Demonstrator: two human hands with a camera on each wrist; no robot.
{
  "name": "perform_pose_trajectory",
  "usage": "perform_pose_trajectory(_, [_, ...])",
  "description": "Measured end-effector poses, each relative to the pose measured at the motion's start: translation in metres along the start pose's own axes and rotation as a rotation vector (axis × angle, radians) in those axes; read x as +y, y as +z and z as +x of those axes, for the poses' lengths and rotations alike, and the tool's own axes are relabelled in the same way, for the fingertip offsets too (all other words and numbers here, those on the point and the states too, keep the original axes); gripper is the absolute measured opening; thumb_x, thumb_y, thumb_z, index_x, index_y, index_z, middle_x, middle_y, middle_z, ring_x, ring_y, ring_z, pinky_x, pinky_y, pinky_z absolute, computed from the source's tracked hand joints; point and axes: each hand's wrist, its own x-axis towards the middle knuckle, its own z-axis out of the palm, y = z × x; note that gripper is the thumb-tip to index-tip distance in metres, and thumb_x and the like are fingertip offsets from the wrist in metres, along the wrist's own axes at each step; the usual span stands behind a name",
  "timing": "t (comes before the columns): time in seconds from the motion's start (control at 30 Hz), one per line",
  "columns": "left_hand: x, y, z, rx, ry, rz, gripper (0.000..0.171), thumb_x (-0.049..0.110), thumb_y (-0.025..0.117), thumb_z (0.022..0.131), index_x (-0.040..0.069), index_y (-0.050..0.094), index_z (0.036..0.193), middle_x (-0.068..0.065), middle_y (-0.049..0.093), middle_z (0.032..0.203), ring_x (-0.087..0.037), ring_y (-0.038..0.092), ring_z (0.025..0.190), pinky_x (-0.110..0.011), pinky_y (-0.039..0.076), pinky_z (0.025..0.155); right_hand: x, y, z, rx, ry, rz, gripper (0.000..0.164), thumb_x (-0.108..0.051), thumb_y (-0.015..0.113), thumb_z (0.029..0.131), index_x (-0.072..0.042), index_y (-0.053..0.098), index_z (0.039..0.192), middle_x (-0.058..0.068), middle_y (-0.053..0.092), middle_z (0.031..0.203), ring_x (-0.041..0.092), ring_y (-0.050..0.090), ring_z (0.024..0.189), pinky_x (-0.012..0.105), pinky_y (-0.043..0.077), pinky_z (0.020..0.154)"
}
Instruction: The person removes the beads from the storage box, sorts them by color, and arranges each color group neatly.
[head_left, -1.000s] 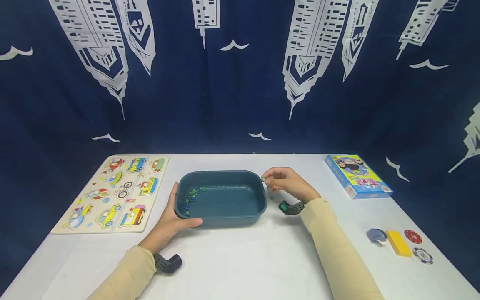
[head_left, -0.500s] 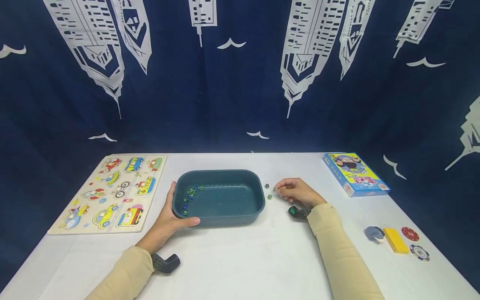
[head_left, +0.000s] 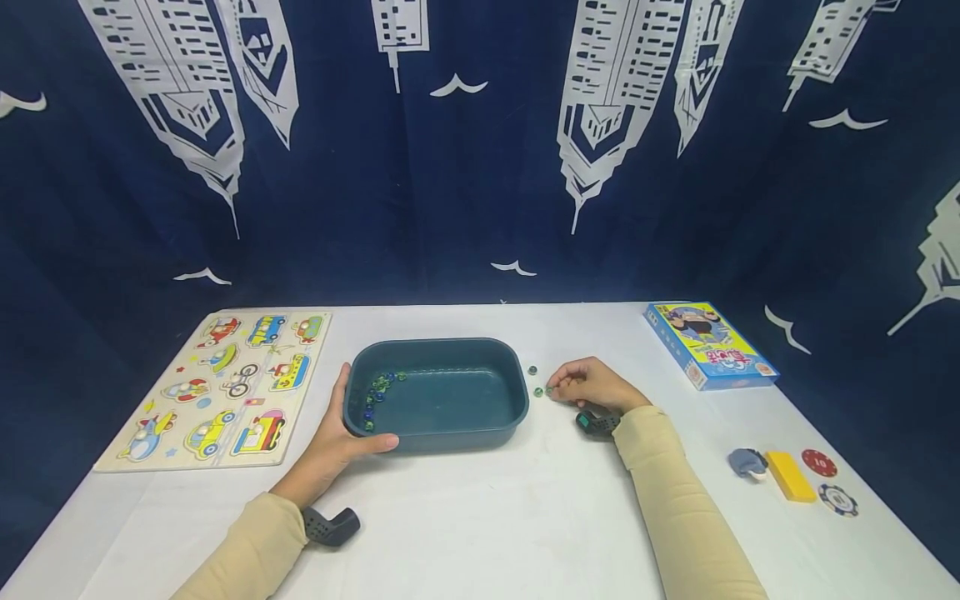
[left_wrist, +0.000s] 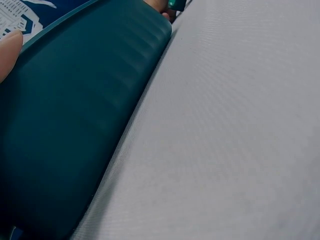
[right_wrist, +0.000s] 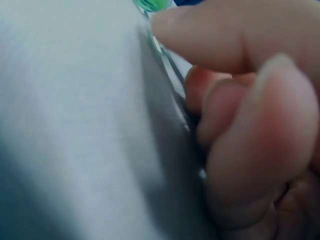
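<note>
A dark teal rectangular tub (head_left: 442,437) stands on the white table. My left hand (head_left: 333,442) holds its left end, thumb along the near wall and fingers behind the far side. In the left wrist view the tub's wall (left_wrist: 80,115) fills the left side, with my thumb tip (left_wrist: 9,52) at its rim. Several green and blue glass marbles (head_left: 378,387) lie in the tub's left part. Right of the tub, my right hand (head_left: 596,386) pinches a clear greenish marble (head_left: 550,390) at its fingertips, low over the table. Beside it lie a green marble (head_left: 538,392) and a dark marble (head_left: 532,370).
A wooden vehicle puzzle board (head_left: 217,387) lies at the left. At the back right is a blue and yellow box (head_left: 708,346). Nearer on the right lie a grey-blue item (head_left: 747,463), a yellow block (head_left: 790,477), a red chip (head_left: 819,462) and a black-and-white chip (head_left: 837,500).
My right hand has drawn away from the tub's right rim, out to the right and down to the table among the loose marbles. The left hand keeps its hold on the tub.
</note>
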Motion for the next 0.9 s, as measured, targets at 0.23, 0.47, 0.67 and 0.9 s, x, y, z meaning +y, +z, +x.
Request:
perform_pose_trajectory(0.23, [0.001,-0.001,0.000,0.003,-0.001,-0.004,0.135,0.014,0.090,0.069,0.026,-0.010,0.160,-0.003,-0.008,0.168,-0.029,-0.012,0.152,-0.060,-0.006,0.120,-0.002,0.000,0.002,-0.012,-0.002,-0.024,0.027,-0.001,0.075,0.084,0.010,0.068,0.107,-0.001,0.058,0.072,0.005,0.049,0.060,0.016,0.045,0.052])
perform_pose_trajectory(0.47, [0.002,-0.001,0.000,0.004,-0.005,0.006,0.135,0.015,0.090,0.070,0.026,-0.011,0.160,-0.002,-0.008,0.168,-0.028,-0.011,0.153,-0.059,-0.006,0.120,-0.003,-0.002,0.003,0.010,-0.002,0.002,0.030,-0.009,0.068,0.090,0.008,0.066,0.114,0.001,0.058,0.075,0.009,0.051,0.063,0.019,0.049,0.054])
perform_pose_trajectory(0.67, [0.001,-0.001,-0.001,-0.002,-0.013,0.004,0.136,0.015,0.090,0.070,0.027,-0.011,0.160,0.000,-0.009,0.167,-0.026,-0.011,0.153,-0.058,-0.005,0.121,-0.019,0.000,0.002,0.069,0.002,0.073,0.033,-0.011,0.061,0.095,0.008,0.061,0.122,0.010,0.061,0.081,0.012,0.053,0.061,0.022,0.052,0.056])
perform_pose_trajectory(0.9, [0.000,-0.001,0.000,-0.005,-0.007,0.009,0.137,0.016,0.091,0.069,0.028,-0.010,0.160,-0.001,-0.008,0.168,-0.028,-0.011,0.153,-0.060,-0.005,0.120,-0.067,0.008,0.007,0.062,-0.076,0.061,0.034,-0.015,0.061,0.096,0.004,0.062,0.124,0.026,0.061,0.104,0.018,0.057,0.072,0.029,0.056,0.067])
